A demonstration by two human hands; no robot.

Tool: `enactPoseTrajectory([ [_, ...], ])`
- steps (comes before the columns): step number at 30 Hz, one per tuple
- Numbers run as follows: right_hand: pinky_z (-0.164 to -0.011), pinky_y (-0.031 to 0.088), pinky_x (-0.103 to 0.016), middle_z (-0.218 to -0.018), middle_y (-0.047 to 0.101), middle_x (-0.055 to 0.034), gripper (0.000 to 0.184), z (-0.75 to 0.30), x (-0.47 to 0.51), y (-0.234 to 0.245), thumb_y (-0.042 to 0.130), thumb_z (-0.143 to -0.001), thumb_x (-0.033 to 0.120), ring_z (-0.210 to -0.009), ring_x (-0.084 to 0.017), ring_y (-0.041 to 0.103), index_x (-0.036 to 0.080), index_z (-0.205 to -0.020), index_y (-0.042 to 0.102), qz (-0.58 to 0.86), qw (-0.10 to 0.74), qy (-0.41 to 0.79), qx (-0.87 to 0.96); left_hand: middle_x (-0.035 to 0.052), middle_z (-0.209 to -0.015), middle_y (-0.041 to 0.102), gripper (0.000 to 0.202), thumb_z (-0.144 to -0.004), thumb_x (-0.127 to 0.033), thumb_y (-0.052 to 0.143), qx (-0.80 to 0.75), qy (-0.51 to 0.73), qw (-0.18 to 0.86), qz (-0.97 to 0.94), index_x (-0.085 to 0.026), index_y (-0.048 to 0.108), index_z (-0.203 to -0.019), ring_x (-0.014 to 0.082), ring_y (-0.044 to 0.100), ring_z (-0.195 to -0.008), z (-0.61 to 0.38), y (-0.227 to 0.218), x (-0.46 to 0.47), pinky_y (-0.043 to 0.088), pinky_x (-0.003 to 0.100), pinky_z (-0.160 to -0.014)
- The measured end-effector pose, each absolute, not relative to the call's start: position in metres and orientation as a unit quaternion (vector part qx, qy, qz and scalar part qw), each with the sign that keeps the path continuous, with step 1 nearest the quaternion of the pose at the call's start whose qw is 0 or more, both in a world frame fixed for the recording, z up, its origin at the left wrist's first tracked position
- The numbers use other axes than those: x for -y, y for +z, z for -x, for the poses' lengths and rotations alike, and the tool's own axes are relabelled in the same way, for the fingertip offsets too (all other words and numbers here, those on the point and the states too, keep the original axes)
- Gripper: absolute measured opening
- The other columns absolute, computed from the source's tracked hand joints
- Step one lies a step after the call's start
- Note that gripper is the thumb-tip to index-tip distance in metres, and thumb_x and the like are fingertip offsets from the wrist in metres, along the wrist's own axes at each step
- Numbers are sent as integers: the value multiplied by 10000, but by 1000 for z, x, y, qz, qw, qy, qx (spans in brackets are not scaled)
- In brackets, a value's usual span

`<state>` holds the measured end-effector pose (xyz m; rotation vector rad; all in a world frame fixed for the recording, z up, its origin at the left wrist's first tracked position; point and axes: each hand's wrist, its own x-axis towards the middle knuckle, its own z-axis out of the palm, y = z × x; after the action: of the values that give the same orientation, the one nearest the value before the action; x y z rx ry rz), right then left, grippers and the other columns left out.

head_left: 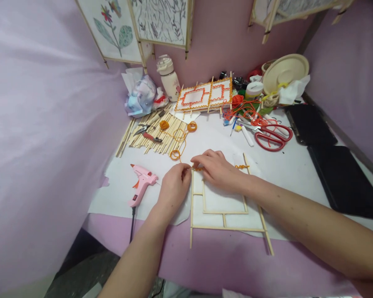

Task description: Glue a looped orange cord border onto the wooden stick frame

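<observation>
Head view: bare forearms low in frame. Left hand [173, 187] pinched shut on orange cord [198, 168] at top left corner of wooden stick frame [225, 213]; right hand [218, 169] flat, fingers curled over same cord. Pink glue gun [141, 184] just left; red scissors [273, 135], loose sticks [157, 134] beyond.

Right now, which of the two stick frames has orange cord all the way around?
The small wooden stick frame leaning at the back wall. Orange cord lines all its sticks, while the bare wooden frame under the hands has cord only along its top.
</observation>
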<state>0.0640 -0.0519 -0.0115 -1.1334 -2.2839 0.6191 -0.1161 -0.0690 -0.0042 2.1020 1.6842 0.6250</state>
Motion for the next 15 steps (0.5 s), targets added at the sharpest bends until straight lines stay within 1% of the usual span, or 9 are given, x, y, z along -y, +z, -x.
enactPoseTrajectory([
  [4, -911, 308, -383, -1114, 666, -76, 416, -65, 52, -12, 419, -818, 59, -1076, -232, 490, 184, -1194, 549, 420, 264, 238, 835, 40, -903, 689, 139, -872, -158, 521, -575, 216, 182, -768, -193, 649, -910, 207, 624, -853, 117, -4, 71, 458, 325, -776],
  [9, -915, 311, -382, -1135, 647, -82, 419, -65, 51, -13, 416, -813, 53, -1092, -228, 487, 179, -1190, 552, 414, 267, 236, 838, 39, -889, 672, 143, -884, -155, 510, -561, 222, 175, -778, -188, 647, -905, 199, 609, -839, 118, -4, 71, 460, 320, -773],
  [15, -927, 312, -392, -1153, 630, -102, 416, -66, 52, -11, 433, -838, 72, -1140, -241, 460, 178, -1224, 545, 390, 235, 227, 861, 23, -869, 652, 135, -885, -122, 517, -535, 237, 171, -792, -184, 637, -895, 182, 596, -850, 120, -5, 72, 461, 304, -797],
])
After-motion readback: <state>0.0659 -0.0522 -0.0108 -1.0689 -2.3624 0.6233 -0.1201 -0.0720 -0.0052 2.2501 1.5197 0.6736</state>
